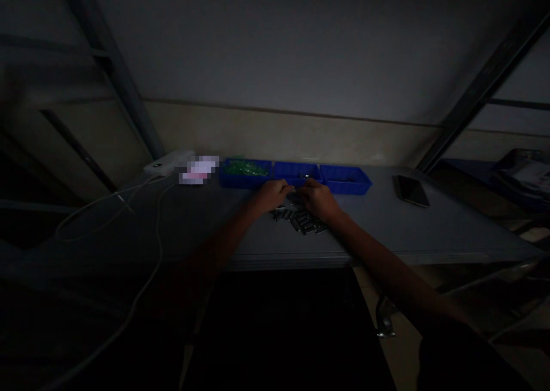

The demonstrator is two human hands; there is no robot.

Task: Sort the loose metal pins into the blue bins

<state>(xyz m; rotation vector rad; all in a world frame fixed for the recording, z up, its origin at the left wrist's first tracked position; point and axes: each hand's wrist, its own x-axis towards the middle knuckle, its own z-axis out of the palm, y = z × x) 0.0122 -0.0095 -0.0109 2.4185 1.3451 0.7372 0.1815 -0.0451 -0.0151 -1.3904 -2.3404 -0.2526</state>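
Observation:
My left hand (272,196) and my right hand (318,200) meet low over the grey table, just in front of the middle blue bin (292,179). The fingers of both are closed in a pinch, their tips close together. Whatever lies between them is too small and dark to name. Under and between the hands spreads a heap of small shiny metal cylinders (303,221). In the left blue bin (244,181) is crumpled green see-through plastic (246,167). A few small metal pieces show in the middle bin. Low, dark contents in the right blue bin (347,188) are hard to make out.
A dark phone (411,190) lies on the table (373,225) at the right. At the left stand a white device (169,162) and a blurred-out pinkish item (200,169). A white cable (158,230) hangs over the front edge. Metal posts and a wall close off the back.

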